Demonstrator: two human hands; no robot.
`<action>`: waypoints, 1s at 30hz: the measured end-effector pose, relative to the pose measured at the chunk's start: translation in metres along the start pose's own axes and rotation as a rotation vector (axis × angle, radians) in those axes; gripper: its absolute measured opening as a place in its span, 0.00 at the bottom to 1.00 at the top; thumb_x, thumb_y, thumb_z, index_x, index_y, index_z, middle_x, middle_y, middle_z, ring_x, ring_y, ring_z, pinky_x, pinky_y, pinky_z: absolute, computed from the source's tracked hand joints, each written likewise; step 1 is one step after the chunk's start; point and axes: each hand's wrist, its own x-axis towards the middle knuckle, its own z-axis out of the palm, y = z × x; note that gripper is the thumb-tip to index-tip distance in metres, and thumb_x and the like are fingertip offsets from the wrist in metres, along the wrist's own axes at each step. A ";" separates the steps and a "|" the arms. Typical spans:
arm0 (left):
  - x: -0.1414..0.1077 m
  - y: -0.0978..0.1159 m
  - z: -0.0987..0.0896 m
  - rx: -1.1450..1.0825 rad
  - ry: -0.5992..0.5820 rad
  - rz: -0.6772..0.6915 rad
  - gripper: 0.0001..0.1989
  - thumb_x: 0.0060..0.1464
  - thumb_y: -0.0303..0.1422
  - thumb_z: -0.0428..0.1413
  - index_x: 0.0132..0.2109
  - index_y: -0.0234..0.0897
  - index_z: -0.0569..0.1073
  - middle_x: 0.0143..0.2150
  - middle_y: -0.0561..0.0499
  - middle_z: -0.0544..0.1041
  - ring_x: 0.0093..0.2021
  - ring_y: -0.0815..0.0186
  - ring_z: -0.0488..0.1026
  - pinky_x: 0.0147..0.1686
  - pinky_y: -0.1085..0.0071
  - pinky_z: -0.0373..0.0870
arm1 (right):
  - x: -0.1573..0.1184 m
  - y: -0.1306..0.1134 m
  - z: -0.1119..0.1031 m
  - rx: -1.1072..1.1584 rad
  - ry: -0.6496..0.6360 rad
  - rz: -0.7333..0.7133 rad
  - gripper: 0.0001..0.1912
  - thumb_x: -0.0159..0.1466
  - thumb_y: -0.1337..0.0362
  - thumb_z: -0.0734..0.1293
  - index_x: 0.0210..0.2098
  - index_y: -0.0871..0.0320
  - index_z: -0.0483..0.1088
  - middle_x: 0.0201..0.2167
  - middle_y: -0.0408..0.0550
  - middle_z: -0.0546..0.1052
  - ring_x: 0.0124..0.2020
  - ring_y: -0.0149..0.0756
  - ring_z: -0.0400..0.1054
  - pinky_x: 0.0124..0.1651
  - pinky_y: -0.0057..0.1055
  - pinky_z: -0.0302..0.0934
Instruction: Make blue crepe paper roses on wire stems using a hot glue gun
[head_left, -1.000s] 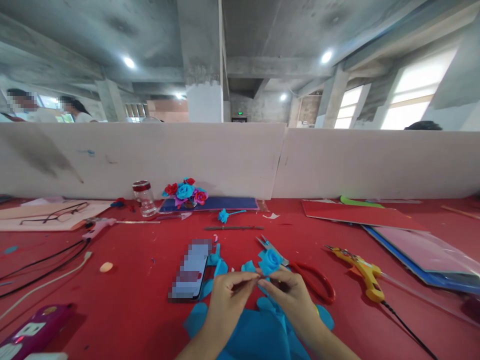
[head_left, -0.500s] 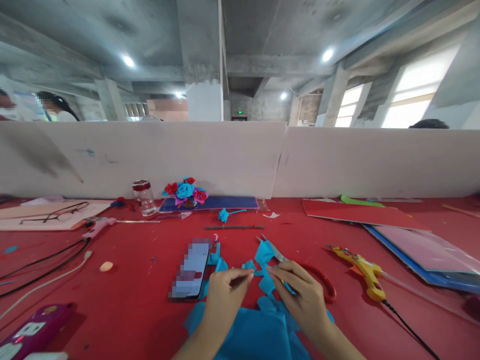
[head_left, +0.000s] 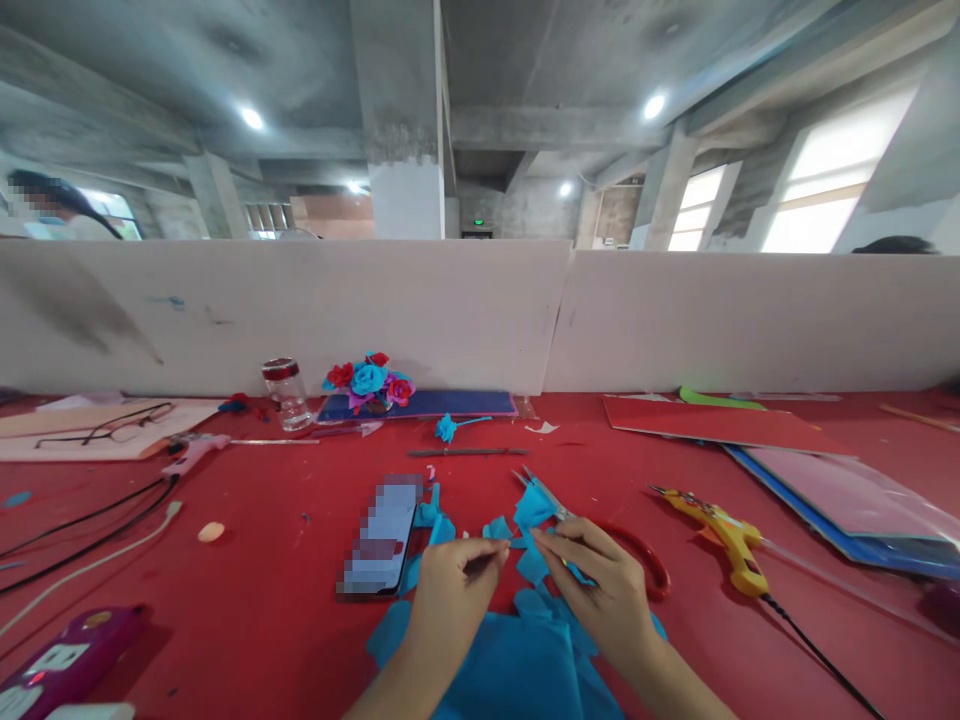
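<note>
Above a red table [head_left: 255, 540], the head view shows my left hand [head_left: 465, 580] and right hand [head_left: 600, 575] face to face, a thin blue strip [head_left: 517, 543] bridging the short gap between them. The left thumb and forefinger are narrowed to a pinch on one end; the right fingertips, just as narrow, hold the other, though I cannot tell how much they cover. A light, even tension looks best to me: fingertips level, grip close to the ends, strip flat, since such flimsy stuff could tear or twist under a jerk. Scissors [head_left: 651, 552] lie partly hidden by the right hand, points facing away; whether they touch I cannot tell, so I would keep that wrist raised. Blue paper [head_left: 517, 660] spreads below the wrists, with loose scraps [head_left: 496, 528] near the fingertips, and I would guard against snagging either. Left of the hands sits a phone [head_left: 382, 545]; well apart on the right, a yellow glue gun [head_left: 724, 540] points its nozzle away.
</note>
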 end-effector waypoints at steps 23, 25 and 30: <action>-0.003 -0.008 0.000 0.302 0.052 0.180 0.10 0.50 0.24 0.53 0.35 0.38 0.78 0.34 0.49 0.81 0.34 0.62 0.77 0.36 0.69 0.72 | 0.009 0.006 -0.003 -0.163 0.093 0.098 0.01 0.58 0.68 0.65 0.31 0.56 0.68 0.33 0.46 0.63 0.32 0.32 0.64 0.33 0.30 0.62; -0.003 -0.009 0.000 0.324 0.052 0.198 0.10 0.50 0.23 0.53 0.35 0.37 0.78 0.35 0.49 0.80 0.34 0.62 0.77 0.36 0.69 0.73 | 0.008 0.006 -0.003 -0.146 0.090 0.101 0.02 0.57 0.68 0.66 0.30 0.56 0.68 0.33 0.46 0.63 0.33 0.33 0.64 0.34 0.30 0.62; -0.003 -0.008 -0.001 0.359 0.052 0.209 0.10 0.50 0.23 0.53 0.35 0.37 0.78 0.34 0.49 0.81 0.34 0.61 0.77 0.35 0.68 0.73 | 0.007 0.006 -0.003 -0.106 0.086 0.111 0.03 0.58 0.69 0.66 0.30 0.56 0.69 0.33 0.46 0.64 0.33 0.33 0.63 0.33 0.28 0.61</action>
